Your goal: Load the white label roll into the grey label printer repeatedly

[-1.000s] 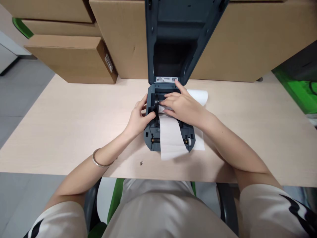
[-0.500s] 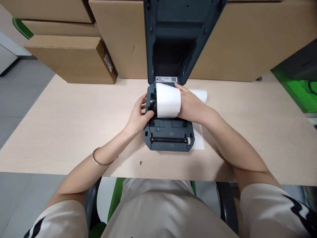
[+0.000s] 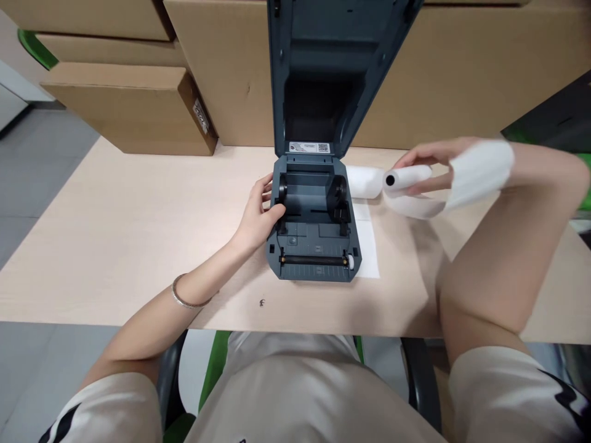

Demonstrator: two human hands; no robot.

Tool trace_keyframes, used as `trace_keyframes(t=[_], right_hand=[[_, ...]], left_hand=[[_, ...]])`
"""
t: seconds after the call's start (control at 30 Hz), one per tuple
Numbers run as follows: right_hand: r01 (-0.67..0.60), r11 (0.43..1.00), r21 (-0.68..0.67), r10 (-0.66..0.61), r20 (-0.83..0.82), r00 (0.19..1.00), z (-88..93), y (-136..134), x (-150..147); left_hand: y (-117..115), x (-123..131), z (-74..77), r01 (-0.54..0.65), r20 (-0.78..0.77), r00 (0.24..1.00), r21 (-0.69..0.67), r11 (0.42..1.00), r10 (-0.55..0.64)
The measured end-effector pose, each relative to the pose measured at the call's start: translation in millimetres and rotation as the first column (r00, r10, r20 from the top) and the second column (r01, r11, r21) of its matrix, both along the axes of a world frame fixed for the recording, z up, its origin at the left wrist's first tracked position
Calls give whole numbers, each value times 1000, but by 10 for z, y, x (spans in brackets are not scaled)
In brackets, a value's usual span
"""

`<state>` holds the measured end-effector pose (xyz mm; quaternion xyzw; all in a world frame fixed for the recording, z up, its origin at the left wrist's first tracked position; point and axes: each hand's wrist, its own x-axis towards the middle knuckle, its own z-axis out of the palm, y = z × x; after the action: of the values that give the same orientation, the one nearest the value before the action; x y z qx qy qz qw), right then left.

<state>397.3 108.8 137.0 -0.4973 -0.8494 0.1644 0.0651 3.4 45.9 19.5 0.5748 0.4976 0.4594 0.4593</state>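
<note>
A dark blue-grey label printer [image 3: 318,237] stands on the table with its lid [image 3: 339,46] raised. Its paper bay shows two black roll holders and no roll between them. My left hand [image 3: 258,212] grips the printer's left edge, thumb over the rim and fingers down the outer side. To the right of the printer, my right hand [image 3: 429,161] holds a white paper roll [image 3: 413,177], its dark core end facing left. A loose strip of the paper [image 3: 482,172] curls below the roll and over the wrist.
Another white roll [image 3: 364,181] lies against the printer's right side, with a flat white strip [image 3: 368,246] beside it. Cardboard boxes [image 3: 249,74] line the table's back edge. A small dark mark [image 3: 262,303] is near the table's front edge [image 3: 295,329].
My right hand has lifted the paper roll out of the printer's bay and carried it to the right. The bay's inside now shows. My left hand stays on the printer's edge.
</note>
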Motion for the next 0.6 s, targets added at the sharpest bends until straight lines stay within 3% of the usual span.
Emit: trace_keyframes(t=[0.13, 0.23, 0.3, 0.47, 0.53, 0.6], right_hand=[[118, 982, -148, -101, 115, 988, -248, 238, 129], [226, 923, -312, -155, 236, 959, -441, 424, 110], [279, 894, -351, -192, 261, 946, -514, 504, 124], [346, 882, -320, -284, 224, 932, -434, 466, 236], [320, 914, -249, -281, 181, 943, -399, 411, 211], [216, 965, -147, -209, 63, 976, -434, 374, 97]], left_hand=[[-8, 4, 4, 15, 8, 1000, -19, 1000, -14], [-16, -6, 0, 14, 9, 1000, -16, 1000, -14], [-25, -11, 1, 5, 17, 1000, -14, 1000, -5], [-66, 11, 53, -24, 40, 999, -35, 999, 25], [-83, 29, 82, -32, 42, 999, -45, 998, 34], [-93, 41, 101, -37, 42, 998, -53, 998, 39]])
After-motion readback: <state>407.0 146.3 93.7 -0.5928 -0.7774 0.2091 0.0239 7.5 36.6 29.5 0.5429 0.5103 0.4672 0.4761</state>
